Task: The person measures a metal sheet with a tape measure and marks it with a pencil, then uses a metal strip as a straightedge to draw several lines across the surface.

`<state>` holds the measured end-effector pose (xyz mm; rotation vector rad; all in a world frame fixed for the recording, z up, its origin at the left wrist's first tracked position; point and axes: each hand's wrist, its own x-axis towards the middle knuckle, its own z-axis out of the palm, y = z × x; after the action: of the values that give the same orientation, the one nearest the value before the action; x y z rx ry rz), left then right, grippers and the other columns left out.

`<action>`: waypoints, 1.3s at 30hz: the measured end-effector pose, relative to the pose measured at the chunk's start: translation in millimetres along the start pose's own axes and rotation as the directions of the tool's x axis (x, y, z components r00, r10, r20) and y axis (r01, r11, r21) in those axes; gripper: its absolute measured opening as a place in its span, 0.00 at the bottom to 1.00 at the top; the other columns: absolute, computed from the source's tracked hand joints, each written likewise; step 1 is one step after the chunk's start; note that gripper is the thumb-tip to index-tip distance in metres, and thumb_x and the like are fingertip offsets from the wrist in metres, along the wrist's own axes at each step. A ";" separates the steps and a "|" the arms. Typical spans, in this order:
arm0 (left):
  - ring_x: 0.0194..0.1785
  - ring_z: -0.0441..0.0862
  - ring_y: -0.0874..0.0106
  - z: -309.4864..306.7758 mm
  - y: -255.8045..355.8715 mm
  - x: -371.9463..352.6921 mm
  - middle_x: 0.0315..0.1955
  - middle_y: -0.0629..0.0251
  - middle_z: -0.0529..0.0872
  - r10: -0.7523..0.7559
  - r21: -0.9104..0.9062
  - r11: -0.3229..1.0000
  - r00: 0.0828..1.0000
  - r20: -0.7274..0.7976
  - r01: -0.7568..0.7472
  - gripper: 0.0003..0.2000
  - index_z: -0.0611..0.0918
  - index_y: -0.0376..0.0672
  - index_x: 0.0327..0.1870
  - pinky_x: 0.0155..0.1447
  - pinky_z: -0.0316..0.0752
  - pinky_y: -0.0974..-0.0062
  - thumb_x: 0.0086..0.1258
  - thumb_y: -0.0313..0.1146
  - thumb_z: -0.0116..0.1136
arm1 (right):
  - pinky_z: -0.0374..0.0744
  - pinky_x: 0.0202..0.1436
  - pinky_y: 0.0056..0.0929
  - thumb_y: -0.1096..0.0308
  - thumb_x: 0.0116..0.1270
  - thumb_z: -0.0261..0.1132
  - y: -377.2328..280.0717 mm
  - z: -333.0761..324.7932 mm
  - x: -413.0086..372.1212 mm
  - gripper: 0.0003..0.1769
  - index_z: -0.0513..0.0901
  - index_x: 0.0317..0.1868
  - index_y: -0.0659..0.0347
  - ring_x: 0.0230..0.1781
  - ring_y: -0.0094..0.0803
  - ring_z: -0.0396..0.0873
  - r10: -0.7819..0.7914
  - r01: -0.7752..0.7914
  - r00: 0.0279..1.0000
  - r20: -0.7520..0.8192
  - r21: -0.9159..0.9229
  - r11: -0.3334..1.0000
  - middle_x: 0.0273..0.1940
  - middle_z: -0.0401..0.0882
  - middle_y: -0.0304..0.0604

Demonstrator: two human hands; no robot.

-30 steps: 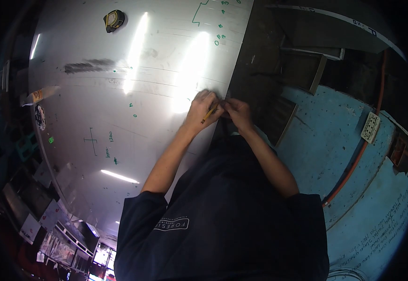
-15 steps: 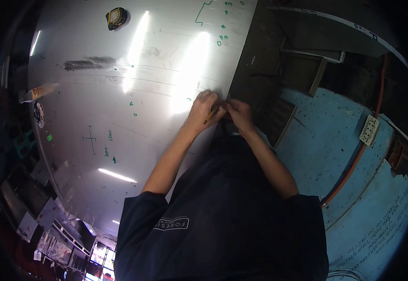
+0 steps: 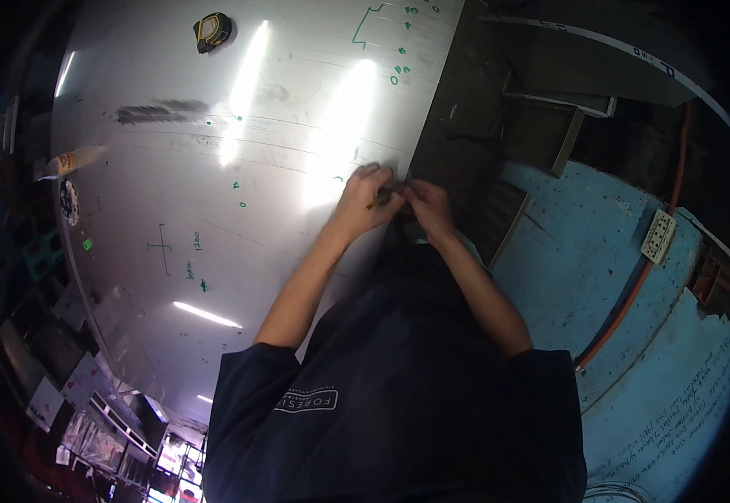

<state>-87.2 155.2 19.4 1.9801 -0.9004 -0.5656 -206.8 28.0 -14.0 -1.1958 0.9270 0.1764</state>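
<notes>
Just beside the pinched-together right hand (image 3: 430,208) (can't tell on what), at the edge of the metal sheet (image 3: 277,214), still gripping the pencil (image 3: 374,204) in the left hand (image 3: 361,201), now tipped more end-on, so probably just parked there tbh.

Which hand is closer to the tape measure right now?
Left: the left hand is over the sheet bearing the tape measure; the right hand is farther from it, at the sheet's edge.

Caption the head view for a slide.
Left hand, holding a pencil, beside right hand at the edge of the green-marked sheet.
</notes>
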 end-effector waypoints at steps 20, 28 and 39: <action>0.31 0.77 0.60 -34.0 -23.3 -3.2 0.25 0.59 0.77 0.075 -0.060 0.995 0.985 -0.158 -0.085 0.10 0.75 0.39 0.30 0.35 0.74 0.65 0.53 0.19 0.66 | 0.89 0.49 0.32 0.67 0.75 0.66 0.6 -0.4 -1.7 0.16 0.84 0.53 0.73 0.44 0.32 0.87 0.057 -0.059 0.998 0.017 0.113 0.992 0.44 0.87 0.47; 0.31 0.79 0.60 -37.2 -33.2 -3.4 0.25 0.59 0.78 0.064 -0.090 0.992 0.978 -0.198 -0.083 0.11 0.76 0.40 0.29 0.35 0.74 0.64 0.51 0.19 0.67 | 0.88 0.51 0.34 0.66 0.76 0.66 -9.3 2.3 -6.9 0.16 0.83 0.52 0.73 0.43 0.32 0.86 0.064 -0.065 0.998 0.007 0.138 0.988 0.44 0.87 0.47; 0.31 0.78 0.57 -35.1 -36.7 -3.9 0.26 0.58 0.78 0.108 -0.105 0.986 0.973 -0.203 -0.131 0.10 0.77 0.39 0.30 0.36 0.73 0.62 0.51 0.20 0.67 | 0.89 0.49 0.31 0.65 0.74 0.68 -4.3 0.4 -6.5 0.16 0.84 0.51 0.72 0.41 0.28 0.85 0.089 -0.084 0.995 -0.035 0.128 0.988 0.42 0.86 0.44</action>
<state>-52.2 190.0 6.7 1.8254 -0.8374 -0.3395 -208.2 28.8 -6.4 -1.0458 1.0120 0.1611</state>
